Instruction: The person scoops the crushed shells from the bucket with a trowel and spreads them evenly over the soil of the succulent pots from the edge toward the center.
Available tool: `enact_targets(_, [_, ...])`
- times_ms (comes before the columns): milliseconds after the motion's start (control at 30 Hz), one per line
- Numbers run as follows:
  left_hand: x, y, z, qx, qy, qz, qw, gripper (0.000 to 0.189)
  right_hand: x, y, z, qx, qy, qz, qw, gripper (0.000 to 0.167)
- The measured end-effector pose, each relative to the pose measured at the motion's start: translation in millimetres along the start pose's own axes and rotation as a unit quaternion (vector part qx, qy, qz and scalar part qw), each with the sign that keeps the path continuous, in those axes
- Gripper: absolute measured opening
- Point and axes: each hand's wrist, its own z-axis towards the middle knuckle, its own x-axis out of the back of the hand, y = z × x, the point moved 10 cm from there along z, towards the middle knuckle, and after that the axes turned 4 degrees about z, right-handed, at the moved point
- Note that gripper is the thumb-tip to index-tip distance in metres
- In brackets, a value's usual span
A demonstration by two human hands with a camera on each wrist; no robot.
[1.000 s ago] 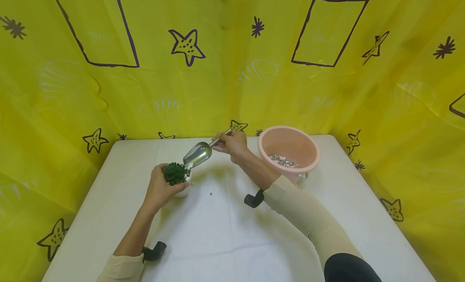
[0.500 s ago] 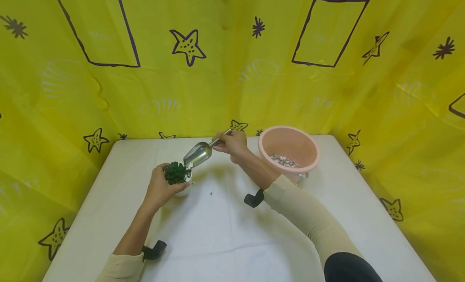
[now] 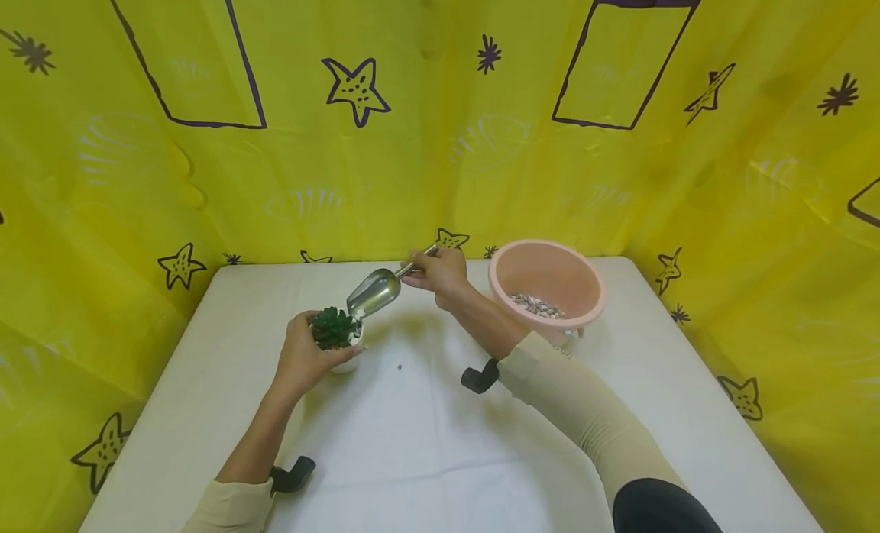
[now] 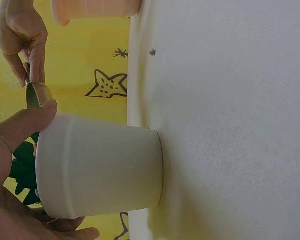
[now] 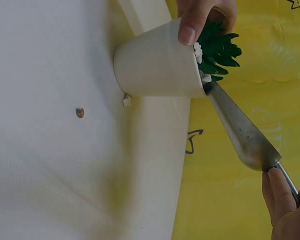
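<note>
A white flower pot (image 4: 105, 167) stands on the table and holds a green succulent (image 3: 333, 328) with pale pebbles around it. My left hand (image 3: 305, 357) grips the pot's rim from the left, the thumb on the near side. In my right hand (image 3: 440, 275) is the handle of a metal scoop (image 3: 376, 291), pinched between thumb and fingers. The scoop tilts down to the left, its tip at the pot's rim beside the plant. White pebbles (image 5: 198, 51) show at the rim in the right wrist view.
A pink basin (image 3: 546, 277) with a layer of pebbles (image 3: 538, 305) stands at the back right, behind my right forearm. One small brown pebble (image 5: 80, 113) and a white pebble (image 5: 126, 100) lie on the white table (image 3: 426, 441). A yellow curtain (image 3: 412, 166) hangs behind.
Both hands, the pot and the scoop stay almost where they were. The plant shifts very slightly in the pot compared with one second ago.
</note>
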Motion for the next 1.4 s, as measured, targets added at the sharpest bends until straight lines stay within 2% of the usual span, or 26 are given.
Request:
enact_targets(233, [-1.4,1.6,1.2,-0.002,-0.016,0.0,0.9999,0.11,0.9,-1.6,1.1,0.011,0.003,-0.005,0.9999,0.012])
enact_targets(500, [0.7,-0.7,0.4,-0.002,0.006,0.005,1.0,0.107,2.6,-2.0,1.6,0.013,0.004,0.005,0.9999,0.011])
enact_targets(700, [-1.1,2.7,1.3,-0.009,-0.002,0.011,0.9999,0.106,4.5,-3.9,1.9,0.015,0.007,0.012,0.9998,0.009])
enact_targets(933, [-1.0,0.6,-0.2,0.0,0.006,0.009,0.9999,0.109,5.0,-4.3,2.5,0.016,0.004,0.016,0.9997,0.009])
enact_targets(1167, [-2.1,4.4,1.8,-0.013,-0.015,-0.004,0.9998,0.111,5.1,-7.1,2.7,0.021,0.009,0.016,0.9996,0.009])
enact_targets(1400, [0.2,2.4,0.0,-0.008,-0.001,-0.002,1.0,0.109,4.7,-5.5,1.7,0.014,0.007,0.016,0.9997,0.012])
